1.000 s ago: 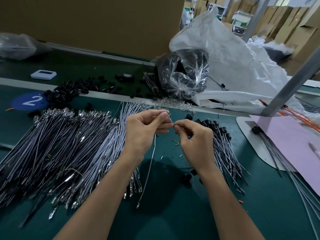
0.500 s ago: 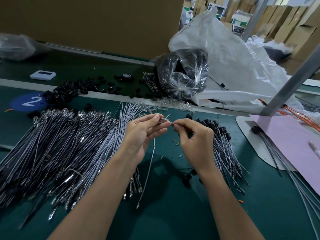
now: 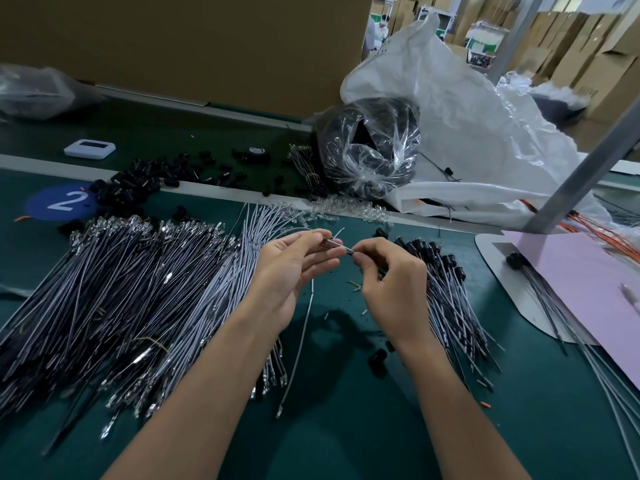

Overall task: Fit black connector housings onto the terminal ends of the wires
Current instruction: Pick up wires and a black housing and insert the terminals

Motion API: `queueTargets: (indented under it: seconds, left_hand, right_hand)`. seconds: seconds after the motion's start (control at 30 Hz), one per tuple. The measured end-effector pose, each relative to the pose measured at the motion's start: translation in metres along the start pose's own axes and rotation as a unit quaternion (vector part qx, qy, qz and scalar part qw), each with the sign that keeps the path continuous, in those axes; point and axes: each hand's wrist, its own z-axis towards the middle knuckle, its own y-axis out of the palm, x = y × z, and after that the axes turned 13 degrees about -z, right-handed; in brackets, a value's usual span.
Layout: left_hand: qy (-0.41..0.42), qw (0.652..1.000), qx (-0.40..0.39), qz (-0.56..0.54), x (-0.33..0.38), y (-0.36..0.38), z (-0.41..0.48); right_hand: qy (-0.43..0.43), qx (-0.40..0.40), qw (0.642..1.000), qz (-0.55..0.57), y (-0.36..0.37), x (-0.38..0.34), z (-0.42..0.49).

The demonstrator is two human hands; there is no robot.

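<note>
Centrally, above the green desk (image 3: 346, 445), one grey wire (image 3: 304, 327) is held between both hands. It is pinched near its upper end by the thumb and fingers of the left hand (image 3: 294, 268), whose palm is turned toward the camera, so the left grip is clamped on the wire. The wire's tip is pinched by the thumb and forefinger of the right hand (image 3: 391, 285), so that grip is closed on the wire as well. Something dark is glimpsed between the right hand's other, curled fingers, but what it is cannot be told. The rest of the wire is seen hanging down between the forearms, its lower metal end close to the desk.

To the left, a broad pile of bare wires (image 3: 138, 299) is spread across the desk, with metal terminals at their ends. Just beside the right hand, a smaller bundle of wires (image 3: 450, 306) is laid, its far ends already fitted with black housings (image 3: 426, 247). Loose housings (image 3: 138, 181) are scattered at the back left, beside a blue round label (image 3: 65, 202) marked 2. A small white device (image 3: 90, 148) is placed behind them. Further right, a clear bag (image 3: 370, 147) of black parts is propped against a white sack (image 3: 467, 133). At the right edge, a pink sheet (image 3: 588, 278) is laid under a grey post (image 3: 585, 164).
</note>
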Motion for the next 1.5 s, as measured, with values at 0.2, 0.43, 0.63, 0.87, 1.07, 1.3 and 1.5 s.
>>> queueTargets:
  seconds: [0.2, 0.43, 0.63, 0.87, 1.07, 1.3, 1.5]
  left_hand:
    - [-0.050, 0.997, -0.011, 0.065, 0.012, -0.003, -0.001]
    - [0.171, 0.759, 0.120, 0.616, 0.048, 0.006, 0.079]
    - [0.102, 0.630, 0.165, 0.752, 0.055, -0.017, 0.167]
    - [0.180, 0.644, 0.177, 0.722, 0.048, -0.026, 0.180]
    - [0.089, 0.916, 0.084, 0.381, 0.054, -0.003, 0.119]
    - [0.050, 0.979, 0.024, 0.198, 0.033, -0.017, 0.015]
    - [0.079, 0.984, 0.020, 0.159, 0.018, -0.012, -0.002]
  right_hand:
    - [0.020, 0.027, 0.999, -0.024, 0.001, 0.004, -0.001]
    - [0.058, 0.004, 0.998, -0.018, 0.005, 0.001, -0.004]
    - [0.017, -0.001, 0.999, -0.035, 0.009, 0.000, -0.007]
    - [0.037, -0.012, 0.999, -0.026, 0.008, 0.003, -0.005]
    - [0.062, 0.015, 0.998, -0.007, 0.001, -0.003, -0.003]
    - [0.081, 0.020, 0.994, 0.065, -0.002, -0.013, -0.005]
    - [0.085, 0.002, 0.994, 0.072, -0.001, -0.012, -0.007]
